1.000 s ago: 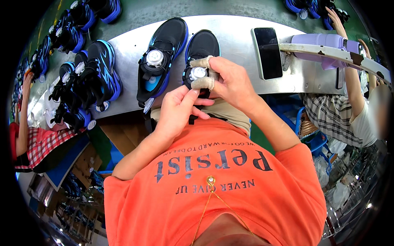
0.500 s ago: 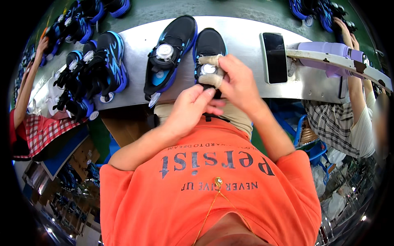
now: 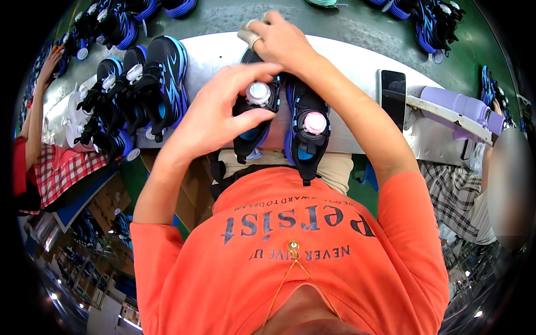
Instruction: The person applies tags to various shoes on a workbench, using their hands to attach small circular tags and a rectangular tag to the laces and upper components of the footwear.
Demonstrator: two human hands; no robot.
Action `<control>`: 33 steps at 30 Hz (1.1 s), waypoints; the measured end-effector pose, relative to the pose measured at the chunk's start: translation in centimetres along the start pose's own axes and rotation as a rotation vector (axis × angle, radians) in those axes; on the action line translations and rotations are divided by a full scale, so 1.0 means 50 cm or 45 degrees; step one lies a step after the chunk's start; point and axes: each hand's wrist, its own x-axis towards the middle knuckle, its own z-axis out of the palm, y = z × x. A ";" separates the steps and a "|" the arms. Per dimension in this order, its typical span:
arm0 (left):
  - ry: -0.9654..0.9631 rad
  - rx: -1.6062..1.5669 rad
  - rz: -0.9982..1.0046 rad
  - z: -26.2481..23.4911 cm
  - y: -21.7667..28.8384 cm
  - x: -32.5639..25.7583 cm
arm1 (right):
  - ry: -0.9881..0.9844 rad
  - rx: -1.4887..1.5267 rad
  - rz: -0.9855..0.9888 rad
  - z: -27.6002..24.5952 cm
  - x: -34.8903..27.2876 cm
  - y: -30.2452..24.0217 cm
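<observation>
A black-and-blue shoe (image 3: 258, 133) with a round white piece (image 3: 258, 93) on its lacing lies on the metal bench in front of me. My left hand (image 3: 220, 109) reaches over it, thumb and forefinger spread on either side of the white piece. At its toe end, partly hiding it, is my right hand (image 3: 282, 44). Beige finger covers (image 3: 248, 37) sit on two of its fingers, which are apart and hold nothing visible. A matching shoe (image 3: 307, 106) stands to the right, untouched, with a pinkish-white round piece (image 3: 315, 123) on top; its heel overhangs the bench edge.
Several like shoes (image 3: 162, 72) crowd the bench's left side. A phone (image 3: 392, 95) lies at the right beside a worn white metal bar (image 3: 446, 114) and a lilac container (image 3: 455, 106). Beyond the bench (image 3: 357, 61), more shoes (image 3: 120, 30) rest on a green surface. Co-workers' arms (image 3: 36, 111) show at the sides.
Both hands have left the right-hand shoe and moved to the left-hand one, the right hand going farther out to its toe. The right-hand shoe now sits nearer to me.
</observation>
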 end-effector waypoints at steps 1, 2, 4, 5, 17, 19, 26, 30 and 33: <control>0.065 0.050 -0.103 0.009 0.001 -0.002 | 0.009 0.000 0.038 -0.001 0.000 0.000; 0.128 0.100 -0.206 0.014 0.001 -0.004 | 0.019 -0.002 0.077 0.000 0.002 0.001; -0.010 -0.036 -0.142 0.004 0.000 -0.005 | 0.077 -0.041 -0.028 0.019 0.003 0.016; -0.032 -0.117 -0.092 0.000 -0.002 -0.002 | 0.095 -0.048 -0.073 0.028 0.007 0.027; 0.066 0.016 0.022 -0.004 -0.011 0.006 | 0.012 0.131 0.035 0.008 0.008 0.010; 0.194 0.126 0.003 0.007 -0.010 -0.002 | 0.024 0.184 0.056 -0.001 0.005 0.002; -0.209 -0.276 0.106 -0.025 -0.046 0.009 | 0.065 0.311 -0.039 -0.011 0.001 -0.004; 0.048 -0.032 0.034 -0.015 -0.028 -0.005 | 0.070 0.305 -0.017 -0.004 0.004 0.004; 0.298 0.126 -0.039 0.020 -0.026 -0.031 | 0.065 0.317 0.003 -0.001 0.007 0.003</control>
